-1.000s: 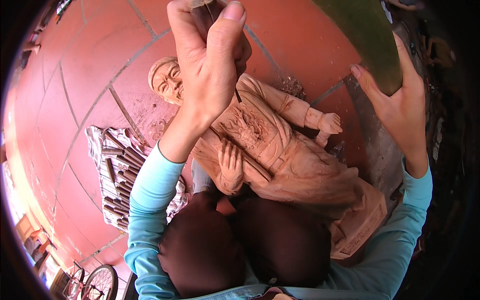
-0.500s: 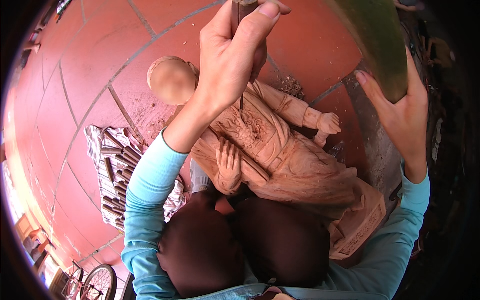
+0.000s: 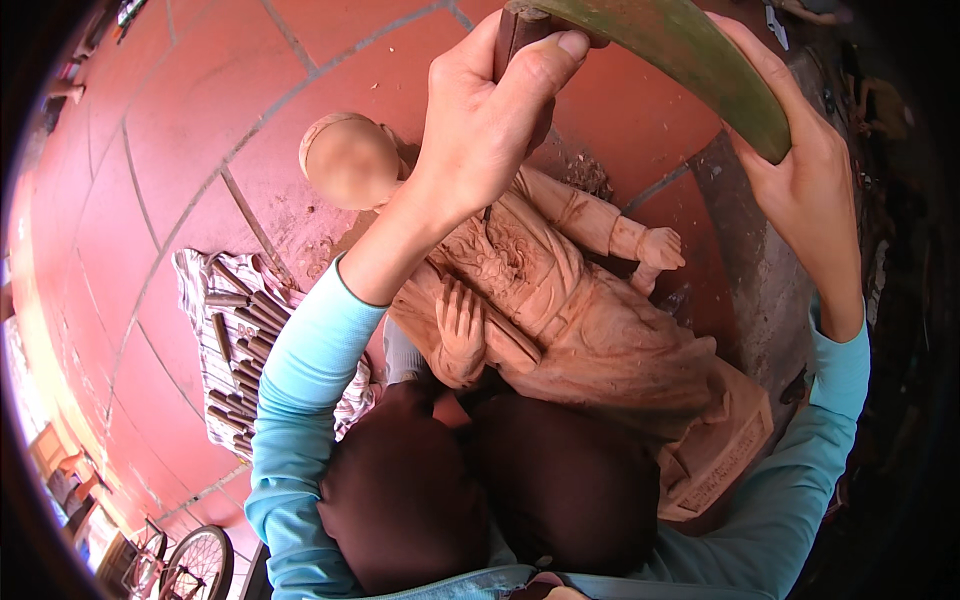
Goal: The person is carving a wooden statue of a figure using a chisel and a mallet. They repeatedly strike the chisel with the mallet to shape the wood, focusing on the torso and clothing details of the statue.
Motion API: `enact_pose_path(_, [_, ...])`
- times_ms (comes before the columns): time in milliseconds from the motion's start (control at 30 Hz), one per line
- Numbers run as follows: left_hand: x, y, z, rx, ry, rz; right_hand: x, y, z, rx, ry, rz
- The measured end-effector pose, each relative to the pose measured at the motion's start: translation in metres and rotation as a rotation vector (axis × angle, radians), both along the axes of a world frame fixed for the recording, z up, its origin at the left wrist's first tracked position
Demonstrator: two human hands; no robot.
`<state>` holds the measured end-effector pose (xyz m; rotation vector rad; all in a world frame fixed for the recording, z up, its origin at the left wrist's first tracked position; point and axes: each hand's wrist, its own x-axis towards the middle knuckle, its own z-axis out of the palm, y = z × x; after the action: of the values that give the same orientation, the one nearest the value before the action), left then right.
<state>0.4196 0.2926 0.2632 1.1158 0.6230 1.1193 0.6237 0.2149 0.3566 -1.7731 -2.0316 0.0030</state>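
Note:
Upright in my left hand [image 3: 470,140], which is closed around its brown wooden handle, is a carving chisel [image 3: 516,40]. Its thin shaft runs down to the chest of a carved wooden statue [image 3: 600,330], where my wrist partly hides it. My right hand [image 3: 805,175] grips the near end of a curved green club-like piece [image 3: 690,50]. The far end of that piece overlaps the top of the chisel handle; whether they touch I cannot tell. The statue lies on its back before my knees, with carved folds, a beard-like relief and two carved hands.
Several more chisels [image 3: 247,350] lie on a striped cloth [image 3: 200,300] to the left. Wood chips [image 3: 590,175] are scattered on the red tiled floor [image 3: 170,200] past the statue. At the lower left stands a bicycle [image 3: 200,565]. My knees [image 3: 560,480] are close to the statue.
The green piece has swung down and left, onto the chisel's top end. My left hand, with the chisel, has shifted slightly right and down.

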Motion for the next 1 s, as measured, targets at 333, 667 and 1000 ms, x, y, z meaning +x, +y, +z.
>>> enact_pose_path(333, [-0.004,-0.017,0.007,0.225,0.112,-0.077,-0.005,-0.001,0.001,-0.005,-0.066,0.105])
enact_pose_path(667, [-0.013,-0.006,0.008,0.020,-0.053,-0.026,-0.005,-0.022,-0.006,-0.156,0.241,-0.105])
enact_pose_path(1000, [0.000,-0.009,0.008,0.026,-0.016,-0.100,-0.010,-0.024,-0.001,-0.077,0.189,-0.066])
